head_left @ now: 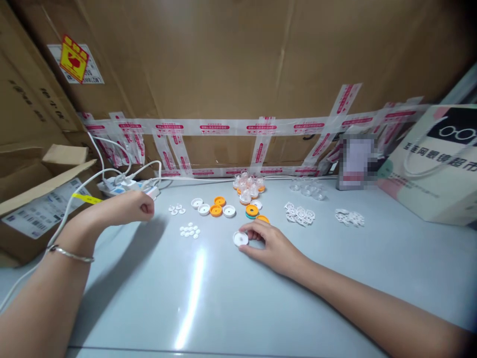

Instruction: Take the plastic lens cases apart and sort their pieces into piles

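Note:
Between thumb and fingers, my right hand (270, 243) grips a white round plastic cap (240, 239) by its edge, low over the table. My left hand (132, 208) is raised at the left, closed with the fingers curled under; whatever is inside is hidden. Small white pieces with raised middles (177, 209) and small white discs (190, 230) lie nearest it. White caps (228, 211) and orange caps (215, 211) sit between the hands. Just behind my right hand is an orange ring-like part (252, 211) on a teal one.
Clear-domed pieces with orange bases (249, 186) cluster at the back. Clear domes (309, 189) and two piles of white lattice parts (300, 215) lie rightward. A power strip (128, 186), an open carton (44, 199), a paper bag (432, 169) and a large cardboard box (223, 64) border the table.

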Motion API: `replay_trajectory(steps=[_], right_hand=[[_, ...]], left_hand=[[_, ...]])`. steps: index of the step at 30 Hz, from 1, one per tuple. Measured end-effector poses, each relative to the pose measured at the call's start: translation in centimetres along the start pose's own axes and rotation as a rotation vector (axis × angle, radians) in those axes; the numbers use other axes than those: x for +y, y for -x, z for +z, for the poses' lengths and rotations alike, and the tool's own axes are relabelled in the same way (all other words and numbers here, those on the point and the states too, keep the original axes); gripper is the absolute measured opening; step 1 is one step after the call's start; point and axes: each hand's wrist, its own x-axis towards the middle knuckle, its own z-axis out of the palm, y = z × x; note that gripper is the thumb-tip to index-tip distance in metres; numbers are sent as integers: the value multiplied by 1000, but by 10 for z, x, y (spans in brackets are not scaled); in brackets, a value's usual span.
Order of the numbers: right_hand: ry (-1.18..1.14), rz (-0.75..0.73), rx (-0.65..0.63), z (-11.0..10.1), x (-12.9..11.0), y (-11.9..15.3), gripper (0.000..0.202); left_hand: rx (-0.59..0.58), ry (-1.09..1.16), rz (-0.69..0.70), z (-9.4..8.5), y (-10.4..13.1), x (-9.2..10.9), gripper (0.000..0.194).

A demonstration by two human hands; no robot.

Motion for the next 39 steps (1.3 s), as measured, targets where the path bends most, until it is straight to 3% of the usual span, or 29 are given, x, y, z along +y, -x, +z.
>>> replay_trajectory(steps=[3,9,23,27,30,33,39], right_hand=[[5,-10,10,0,0,0,26],[-3,-2,34,0,-1,2,36],[-59,9,17,-1,-1,1,22],[-180,-4,103,-6,0,0,28],[-233,-51,214,-13,0,-2,29],[-224,-87,305,-21,2,-3,28],[-70,-67,365,-34,6,-4,27]], left_hand=[[-241,-83,39,5,-3,-2,14],[-289,-155,-25,10,-8,0,18],[-271,-177,40,6,0,26,16],[-166,-155,77,5,-2,30,25],[57,-137,207,9,-3,43,26],[236,-106,344,20,1,69,25],[321,103,643,66,20,132,23]])
